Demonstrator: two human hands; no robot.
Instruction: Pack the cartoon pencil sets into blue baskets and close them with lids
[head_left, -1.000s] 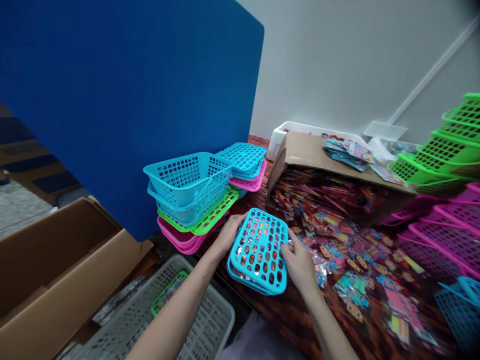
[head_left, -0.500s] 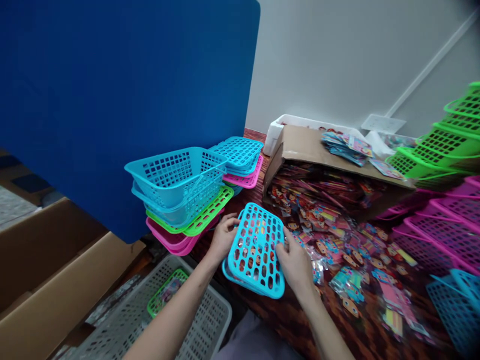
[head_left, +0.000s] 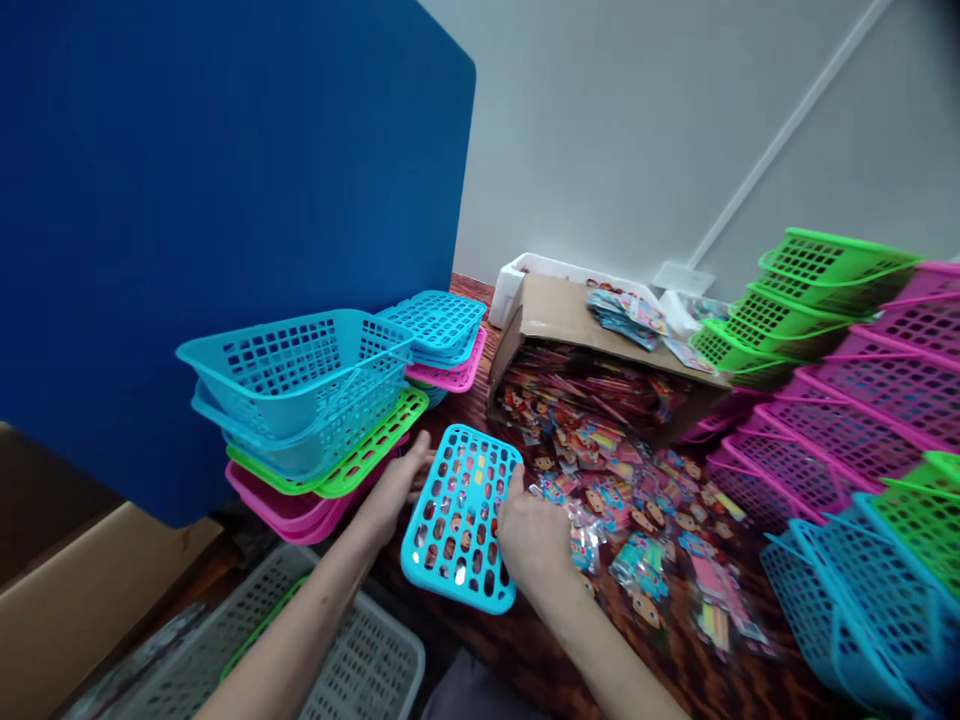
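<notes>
A light-blue lid (head_left: 470, 508) with rows of oval holes lies on a small blue basket at the table's near edge. Colourful packets show through the holes. My right hand (head_left: 534, 530) grips the right edge with curled fingers, the index finger lying along the rim. Beside the left edge is my left hand (head_left: 397, 485), its thumb raised apart from the fingers; the fingertips are partly hidden near the rim. Just left of it stand nested blue baskets (head_left: 300, 370) on a green lid or rim (head_left: 375, 445) and pink ones (head_left: 281, 505).
Loose bagged packets (head_left: 622, 490) spill from a tipped cardboard box (head_left: 555, 305). Stacked baskets in green (head_left: 825, 270), pink (head_left: 795, 430) and blue (head_left: 840, 590) line the right. More blue lids (head_left: 439, 320) lie at the back. A grey crate (head_left: 375, 650) sits below left, beside a blue panel (head_left: 225, 180).
The view has swung right, bringing more of the right-hand stacks into sight. My left hand has loosened from the lid's left edge; my right hand has curled more over the right edge.
</notes>
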